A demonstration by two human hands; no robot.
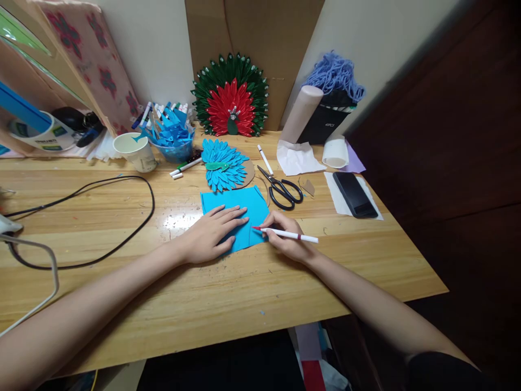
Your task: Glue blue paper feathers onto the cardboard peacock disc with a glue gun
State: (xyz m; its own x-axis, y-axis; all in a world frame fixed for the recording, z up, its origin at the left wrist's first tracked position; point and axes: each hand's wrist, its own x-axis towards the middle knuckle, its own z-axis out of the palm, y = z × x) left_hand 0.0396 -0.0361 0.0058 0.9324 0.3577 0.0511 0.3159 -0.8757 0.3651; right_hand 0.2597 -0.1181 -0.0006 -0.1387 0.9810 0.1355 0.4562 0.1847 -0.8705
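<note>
A bright blue sheet (258, 209), paper or thin foam, lies flat on the wooden table. Spread over its left part is my left hand (211, 232), fingers apart and palm down. My right hand (287, 234), at the sheet's right edge, is closed around a white marker (290, 234) with a red tip. That tip is at the sheet, by a thin drawn line. Just behind lies a cardboard disc (249, 172) partly covered with blue petal-like pieces (223, 175) and one green piece (217, 166). Black-handled scissors (281, 189) lie behind my right hand.
A red and green peacock-like fan (231, 100) stands against cardboard (280, 54). A bowl of blue scraps (173, 144) and a paper cup (136, 152) stand at back left. A phone (355, 194) lies on the right. A black cable (152, 217) loops across the left side.
</note>
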